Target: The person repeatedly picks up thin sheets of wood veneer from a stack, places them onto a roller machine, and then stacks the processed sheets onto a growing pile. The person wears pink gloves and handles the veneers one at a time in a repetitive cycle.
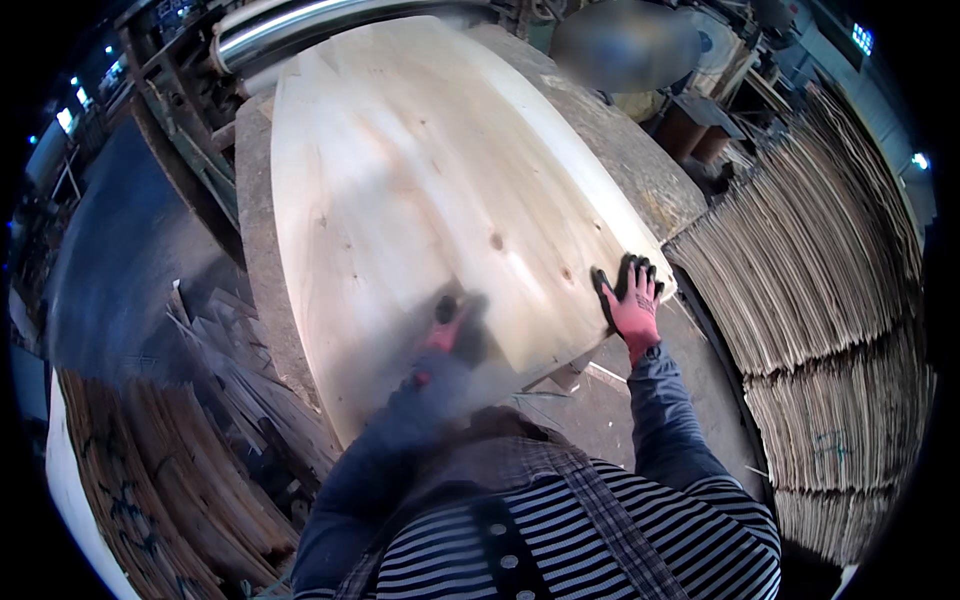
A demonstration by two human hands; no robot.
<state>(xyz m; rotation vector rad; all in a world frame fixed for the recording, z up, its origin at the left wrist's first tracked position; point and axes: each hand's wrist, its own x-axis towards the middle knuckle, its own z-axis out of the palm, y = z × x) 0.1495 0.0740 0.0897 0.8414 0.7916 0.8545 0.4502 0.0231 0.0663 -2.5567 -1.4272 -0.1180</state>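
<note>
A large pale wood veneer sheet (430,190) with several small knots lies before me, reaching to the metal roller at the far end. My right hand (635,305), in a pink glove with black fingertips, rests flat with fingers spread on the sheet's near right corner. Over the sheet's near middle is my left hand (443,332), also in a pink glove. A hazy smear covers that part of the picture, so its fingers do not show clearly and whether it touches the sheet is unclear.
The veneer lies on a worn worktable (262,220). Beyond its far edge runs a shiny roller (300,30). Tall veneer stacks (800,250) stand close on the right. More stacked sheets (170,480) and loose wood strips (240,370) lie at the lower left.
</note>
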